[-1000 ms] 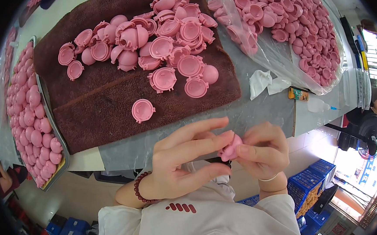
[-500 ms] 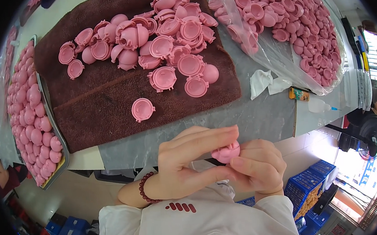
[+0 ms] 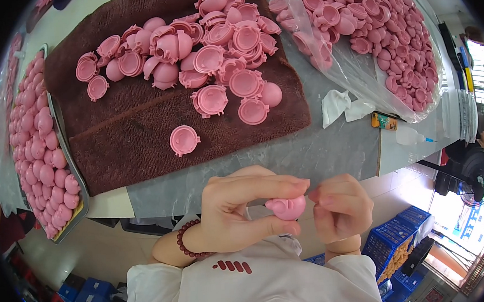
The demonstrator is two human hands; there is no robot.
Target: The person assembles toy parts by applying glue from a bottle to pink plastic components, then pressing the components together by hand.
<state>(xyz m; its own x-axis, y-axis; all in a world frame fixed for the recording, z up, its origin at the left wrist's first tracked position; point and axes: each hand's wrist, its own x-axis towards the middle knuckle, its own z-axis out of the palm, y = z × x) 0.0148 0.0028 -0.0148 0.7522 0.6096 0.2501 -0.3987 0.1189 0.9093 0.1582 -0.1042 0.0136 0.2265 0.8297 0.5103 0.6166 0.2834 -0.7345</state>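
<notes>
My left hand [image 3: 232, 208] wears a dark red bead bracelet and pinches a small round pink plastic ball [image 3: 288, 208] between thumb and fingertips. The ball is closed, with small knobs on its left side. Just right of it, slightly apart, my right hand [image 3: 344, 208] has its fingers curled in; whether anything is in them is hidden. Beyond my hands, a brown towel [image 3: 134, 136] bears a heap of pink half-shells [image 3: 207, 58], many lying hollow side up. One hollow shell [image 3: 184, 141] lies alone near the towel's front edge.
At the left stands a tray [image 3: 83, 201] full of closed pink balls [image 3: 43, 153]. A clear plastic bag [image 3: 355, 84] at the right holds many more pink shells [image 3: 379, 29]. A crumpled white tissue [image 3: 335, 106] and a small bottle [image 3: 408, 136] lie near it. Blue crates [image 3: 391, 236] stand on the floor.
My right hand has let go of the ball and moved a little to the right. The ball, now turned, stays in my left fingertips.
</notes>
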